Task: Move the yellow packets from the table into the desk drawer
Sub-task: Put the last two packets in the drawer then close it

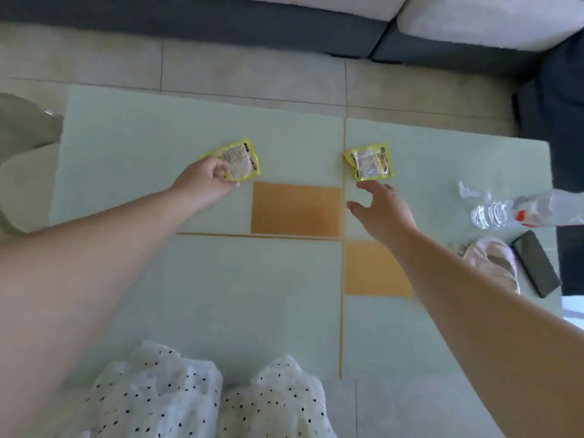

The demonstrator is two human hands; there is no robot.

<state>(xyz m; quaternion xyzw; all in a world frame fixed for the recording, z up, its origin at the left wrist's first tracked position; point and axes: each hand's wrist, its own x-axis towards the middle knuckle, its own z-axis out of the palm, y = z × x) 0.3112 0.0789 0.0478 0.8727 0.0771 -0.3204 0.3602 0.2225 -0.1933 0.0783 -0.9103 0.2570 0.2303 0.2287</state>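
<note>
Two yellow packets lie on a pale green table [151, 131] with orange squares. My left hand [205, 181] has its fingers curled round the near-left corner of the left yellow packet [241, 159]. The right yellow packet [370, 161] lies flat beside the orange seam line. My right hand [384, 210] hovers just short of it, fingers spread and relaxed, holding nothing and not touching the packet. No drawer is in view.
At the table's right edge lie a clear plastic bottle [493, 213] with a red cap, a pale pouch [493, 263] and a dark phone [535, 267]. A grey and white sofa [474, 23] runs along the back. A chair [22, 159] stands at the left.
</note>
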